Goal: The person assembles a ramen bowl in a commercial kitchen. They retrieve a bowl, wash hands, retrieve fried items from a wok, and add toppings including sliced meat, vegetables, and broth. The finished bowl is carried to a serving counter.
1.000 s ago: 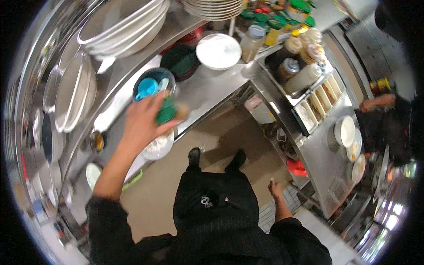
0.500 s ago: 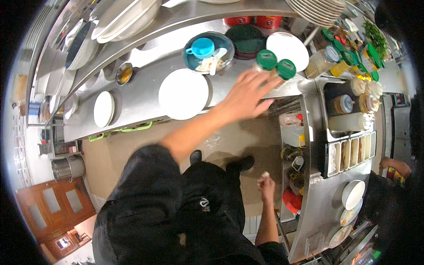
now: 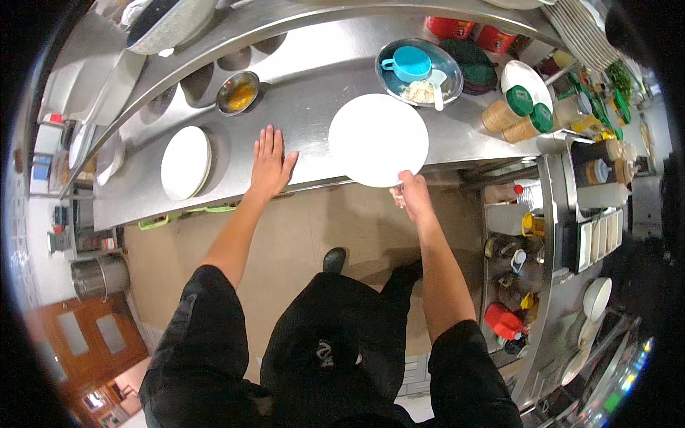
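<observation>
My left hand [image 3: 271,165] lies flat on the metal counter [image 3: 303,121] near its front edge, palm down, fingers out and holding nothing. With thumb and fingers closed on its near rim, my right hand [image 3: 414,196] grips a round white plate [image 3: 378,139]. Pale bits or a scrap of something show under the right fingers; I cannot make out what it is. Just behind the plate sits a metal bowl [image 3: 457,89] holding a blue cup [image 3: 412,64], a white spoon [image 3: 438,89] and pale shredded food [image 3: 419,92].
Left are a small bowl of yellow liquid [image 3: 239,93] and stacked white plates [image 3: 185,162]. Two green-lidded shakers [image 3: 519,114] stand right, near squeeze bottles and a rack of narrow tubs [image 3: 599,239]. An upper shelf [image 3: 342,21] spans the back.
My left hand has left the green-lidded shakers and come down on the counter at left. My right hand has risen from beside my body and taken hold of the plate. The view has shifted.
</observation>
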`<state>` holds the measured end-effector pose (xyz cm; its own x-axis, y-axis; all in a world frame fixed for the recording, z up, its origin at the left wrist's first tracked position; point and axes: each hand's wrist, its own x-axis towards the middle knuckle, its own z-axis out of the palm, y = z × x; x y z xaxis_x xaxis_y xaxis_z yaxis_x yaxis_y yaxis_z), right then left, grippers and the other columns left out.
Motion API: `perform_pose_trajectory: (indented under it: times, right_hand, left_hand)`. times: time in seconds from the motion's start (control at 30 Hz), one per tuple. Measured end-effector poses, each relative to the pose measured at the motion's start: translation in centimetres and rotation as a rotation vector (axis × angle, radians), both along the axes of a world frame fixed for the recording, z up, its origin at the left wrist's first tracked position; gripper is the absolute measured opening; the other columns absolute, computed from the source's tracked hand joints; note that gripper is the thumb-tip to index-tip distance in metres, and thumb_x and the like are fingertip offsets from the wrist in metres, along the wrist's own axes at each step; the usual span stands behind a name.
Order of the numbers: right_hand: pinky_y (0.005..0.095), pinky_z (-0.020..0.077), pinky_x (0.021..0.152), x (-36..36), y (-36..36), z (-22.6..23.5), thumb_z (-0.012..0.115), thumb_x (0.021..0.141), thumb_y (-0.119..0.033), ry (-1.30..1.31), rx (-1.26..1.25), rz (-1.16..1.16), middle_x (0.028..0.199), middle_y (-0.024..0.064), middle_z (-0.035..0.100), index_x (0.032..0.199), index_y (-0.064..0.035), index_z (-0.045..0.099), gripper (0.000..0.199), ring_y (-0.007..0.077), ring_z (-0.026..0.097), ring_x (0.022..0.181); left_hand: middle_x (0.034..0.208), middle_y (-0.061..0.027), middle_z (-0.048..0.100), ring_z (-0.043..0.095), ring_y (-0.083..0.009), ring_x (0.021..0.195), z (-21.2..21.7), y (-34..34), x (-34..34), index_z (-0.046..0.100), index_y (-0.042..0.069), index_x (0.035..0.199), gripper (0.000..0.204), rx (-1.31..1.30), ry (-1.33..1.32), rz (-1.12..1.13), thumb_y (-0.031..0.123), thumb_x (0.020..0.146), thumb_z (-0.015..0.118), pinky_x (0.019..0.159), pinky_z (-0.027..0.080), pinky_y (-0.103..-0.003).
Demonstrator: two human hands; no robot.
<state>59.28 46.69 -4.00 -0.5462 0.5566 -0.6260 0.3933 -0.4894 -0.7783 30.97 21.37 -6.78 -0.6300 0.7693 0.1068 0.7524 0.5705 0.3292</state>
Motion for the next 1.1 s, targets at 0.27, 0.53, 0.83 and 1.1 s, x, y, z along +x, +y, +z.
perform_pose_trajectory:
  times: [0.27,0.53,0.83,1.1]
  right_hand:
    - [0.0326,0.0416,0.047,14.9,-9.2,0.9,0.057,0.092,-0.028,-0.029,-0.079,-0.402,0.072,0.0061,0.057,0.098,0.0033,0.061,0.032,0.0164,0.054,0.056]
    - [0.0320,0.0414,0.047,25.1,-10.6,-0.4,0.054,0.092,-0.027,-0.169,0.064,-0.589,0.074,0.0028,0.056,0.094,-0.0034,0.062,0.025,0.0133,0.050,0.054]
    - [0.0307,0.0411,0.046,27.7,-3.9,-8.5,0.057,0.092,-0.030,-0.043,0.092,-0.738,0.072,0.0013,0.057,0.097,-0.0057,0.063,0.025,0.0123,0.051,0.055]
    - [0.0309,0.0341,0.043,27.0,3.4,-15.3,0.055,0.090,-0.030,-0.181,0.249,-0.733,0.066,-0.0001,0.053,0.093,-0.0049,0.063,0.026,0.0116,0.049,0.053]
  left_hand:
    - [0.167,-0.0308,0.017,0.012,-0.0414,0.158,1.0,19.5,-3.2,0.029,-0.009,0.157,0.100,0.016,0.038,-0.358,0.071,0.099,0.041,0.129,0.011,-0.049]
    - [0.165,-0.0289,0.025,0.027,-0.0416,0.153,-5.2,2.7,15.5,0.038,-0.003,0.155,0.088,-0.206,-0.377,-1.249,0.059,0.097,0.059,0.126,0.027,-0.050]
    - [0.107,-0.0272,0.072,0.070,-0.0408,0.099,-23.5,12.2,10.3,0.072,0.001,0.110,0.046,-0.239,-0.609,-0.292,0.043,0.095,0.062,0.090,0.055,-0.050]
    - [0.086,-0.0107,0.068,0.066,-0.0232,0.069,-29.1,33.1,14.0,0.066,0.004,0.101,0.032,0.251,-1.537,0.496,0.036,0.099,0.063,0.060,0.056,-0.037]
